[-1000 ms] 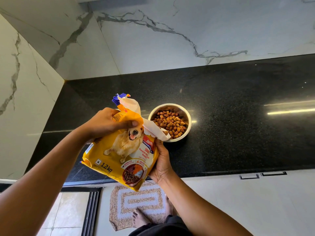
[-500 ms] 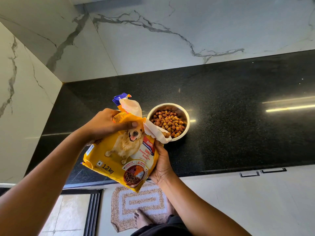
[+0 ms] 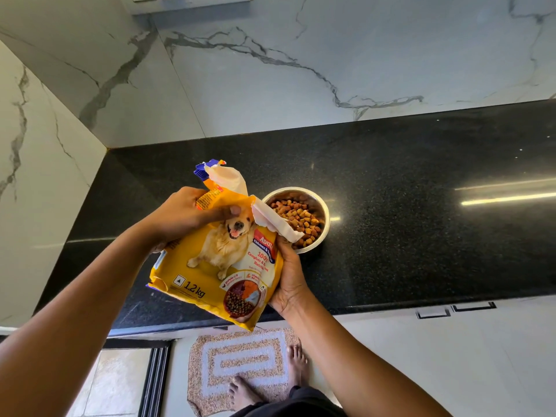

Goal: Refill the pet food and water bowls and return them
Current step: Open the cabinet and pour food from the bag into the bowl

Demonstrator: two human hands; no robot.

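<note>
A yellow dog-food bag (image 3: pixel 216 266) with a dog picture and "1.2 kg" is held above the front edge of the black counter (image 3: pixel 406 236). My left hand (image 3: pixel 186 215) grips its upper left part, thumb pressed on the front. My right hand (image 3: pixel 288 281) holds the bag's right side from beneath. The torn white top flaps stand open, one overlapping the near rim of a steel bowl (image 3: pixel 323 206). The bowl sits on the counter just right of the bag and holds brown kibble (image 3: pixel 301 218).
White marble walls close the counter at the back and left. Below the counter edge are white cabinet fronts with a dark handle (image 3: pixel 474 307). A beige mat (image 3: pixel 243 362) lies on the floor under my bare feet. A dark door track (image 3: pixel 153 380) runs at lower left.
The bag has tipped back slightly more upright, its torn mouth drawing away from the bowl. Both hands keep the same grip. The bowl has not moved.
</note>
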